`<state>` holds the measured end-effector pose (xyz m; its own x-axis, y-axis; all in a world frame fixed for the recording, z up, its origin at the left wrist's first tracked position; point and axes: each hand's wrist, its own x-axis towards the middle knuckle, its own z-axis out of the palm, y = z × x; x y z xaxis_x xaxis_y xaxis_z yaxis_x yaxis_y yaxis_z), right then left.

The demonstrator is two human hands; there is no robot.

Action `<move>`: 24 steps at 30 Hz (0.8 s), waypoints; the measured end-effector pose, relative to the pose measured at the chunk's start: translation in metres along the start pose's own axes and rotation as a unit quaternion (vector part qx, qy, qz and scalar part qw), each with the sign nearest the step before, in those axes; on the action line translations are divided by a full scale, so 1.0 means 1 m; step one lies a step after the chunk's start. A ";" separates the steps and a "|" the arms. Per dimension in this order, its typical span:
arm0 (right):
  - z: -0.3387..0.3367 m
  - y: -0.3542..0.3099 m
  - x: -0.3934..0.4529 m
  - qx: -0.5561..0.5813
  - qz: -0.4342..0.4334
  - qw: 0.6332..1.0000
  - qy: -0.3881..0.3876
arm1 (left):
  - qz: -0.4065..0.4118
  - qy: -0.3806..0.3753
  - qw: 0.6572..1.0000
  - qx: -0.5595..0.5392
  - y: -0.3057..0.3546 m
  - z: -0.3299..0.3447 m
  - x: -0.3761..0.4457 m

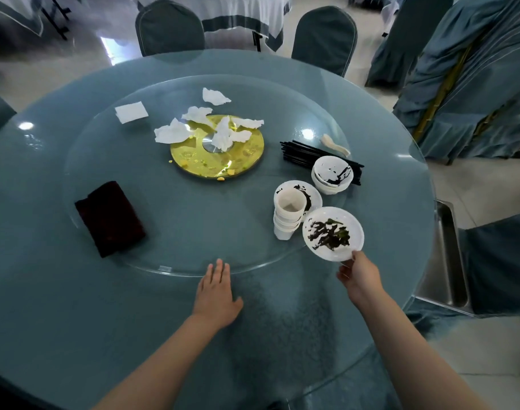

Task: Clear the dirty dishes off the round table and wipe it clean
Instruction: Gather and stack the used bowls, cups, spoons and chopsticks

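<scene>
My right hand (360, 275) pinches the near rim of a white plate (333, 232) smeared with dark food, held tilted above the round glass table (75, 291). Beside it a stack of white cups (287, 214) stands on another dirty plate (307, 192). Stacked dirty bowls (332, 174) sit behind, next to a bundle of black chopsticks (303, 152) and a white spoon (335, 145). My left hand (216, 294) lies flat, fingertips at the edge of the glass turntable (164, 269). Crumpled white napkins (190, 125) lie around the gold hub (193, 164). A dark red cloth (109, 217) rests at the left.
A folded white napkin (131, 112) lies at the far left of the turntable. Covered chairs (324, 37) ring the far side. A steel cart tray (443, 255) stands at the table's right edge. Draped blue chairs (471, 84) crowd the right.
</scene>
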<state>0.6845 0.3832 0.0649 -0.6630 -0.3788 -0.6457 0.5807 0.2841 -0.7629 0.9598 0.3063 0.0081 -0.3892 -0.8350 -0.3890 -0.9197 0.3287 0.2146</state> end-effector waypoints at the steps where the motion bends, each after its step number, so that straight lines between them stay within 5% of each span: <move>1: 0.006 -0.001 0.003 0.003 0.000 1.000 -0.007 | -0.010 0.006 1.000 0.003 -0.007 0.000 -0.002; 13: 0.066 0.018 0.023 -0.147 -0.003 0.982 -0.122 | -0.059 0.016 0.996 0.070 -0.055 -0.008 -0.011; 24: 0.086 0.011 0.038 -0.264 -0.055 0.958 -0.099 | -0.046 0.014 0.998 0.045 -0.052 -0.007 -0.010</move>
<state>0.7059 0.2957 0.0347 -0.5734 -0.5773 -0.5813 0.1578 0.6184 -0.7698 1.0117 0.2949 0.0075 -0.3023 -0.8751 -0.3779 -0.9529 0.2872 0.0973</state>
